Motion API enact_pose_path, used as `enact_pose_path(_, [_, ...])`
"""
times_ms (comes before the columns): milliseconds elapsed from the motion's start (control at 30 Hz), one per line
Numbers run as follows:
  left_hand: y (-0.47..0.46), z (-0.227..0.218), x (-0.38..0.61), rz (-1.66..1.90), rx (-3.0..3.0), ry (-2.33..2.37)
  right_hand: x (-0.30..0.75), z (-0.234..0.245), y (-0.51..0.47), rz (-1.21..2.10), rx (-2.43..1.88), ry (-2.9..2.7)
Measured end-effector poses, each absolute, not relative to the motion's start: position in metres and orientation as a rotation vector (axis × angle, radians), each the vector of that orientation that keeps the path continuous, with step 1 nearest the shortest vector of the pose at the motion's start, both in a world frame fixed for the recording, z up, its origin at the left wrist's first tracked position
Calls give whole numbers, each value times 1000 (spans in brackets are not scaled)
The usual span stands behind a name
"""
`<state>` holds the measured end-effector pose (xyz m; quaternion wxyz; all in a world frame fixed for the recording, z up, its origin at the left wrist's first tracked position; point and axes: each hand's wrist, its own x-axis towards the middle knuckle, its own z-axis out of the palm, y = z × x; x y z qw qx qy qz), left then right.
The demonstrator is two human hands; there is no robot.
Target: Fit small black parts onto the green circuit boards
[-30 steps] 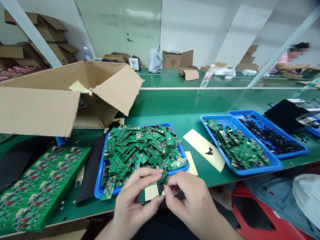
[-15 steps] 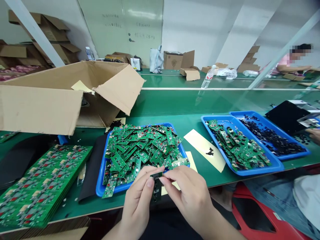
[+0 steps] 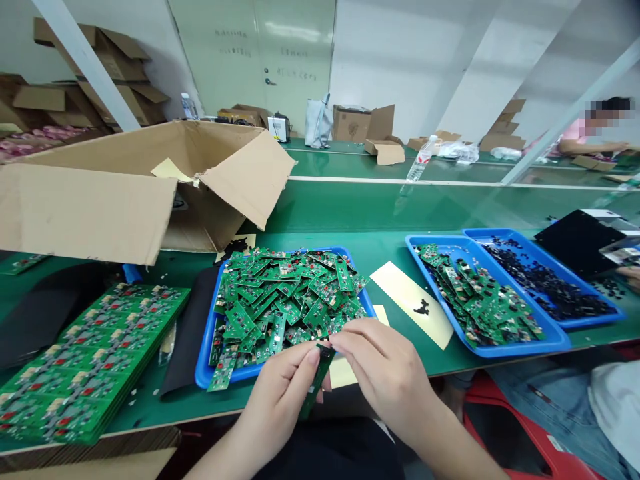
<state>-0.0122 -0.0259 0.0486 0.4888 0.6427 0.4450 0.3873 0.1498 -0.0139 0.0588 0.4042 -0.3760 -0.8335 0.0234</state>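
Near the table's front edge, my left hand (image 3: 284, 380) is closed on a narrow green circuit board (image 3: 319, 377), which slants down toward my lap. My right hand (image 3: 387, 360) pinches at the board's upper end with thumb and forefinger; whether a small part sits between those fingertips is hidden. Just beyond my hands stands a blue tray (image 3: 203, 373) heaped with loose circuit boards (image 3: 285, 300). To the right lies a pale yellow sheet (image 3: 400, 287) with small black pieces (image 3: 421, 307) on it.
At left are stacked board panels (image 3: 95, 360), a black sheet (image 3: 187, 333) and a large open carton (image 3: 85, 213). Two more blue trays stand at right, one with boards (image 3: 480, 300), one with black parts (image 3: 550, 277). A seated person's leg (image 3: 545, 393) shows at lower right.
The board has tilted from nearly upright to a slant, and its green edge shows more. My right fingers have shifted slightly at its top end. The whole view has moved slightly.
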Motion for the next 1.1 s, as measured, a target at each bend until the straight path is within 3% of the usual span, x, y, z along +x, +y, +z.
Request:
enact_pose_path(300, [-19,56,-17,792,1536,1054,152,41,-12,-19,-779,-2084])
enact_pose_path(667, [-17,44,-17,984,1818,1013,150,35,-15,477,-805,-1845])
enact_pose_path(767, [-17,38,-20,1077,1933,1048,154,40,-14,743,-972,-1546])
enact_pose_path(967, [-16,28,-24,1369,2320,1045,150,37,-14,1736,-944,-1194])
enact_pose_path(1100, [-15,28,-27,1398,2492,1036,146,37,-18,1884,-931,-1096])
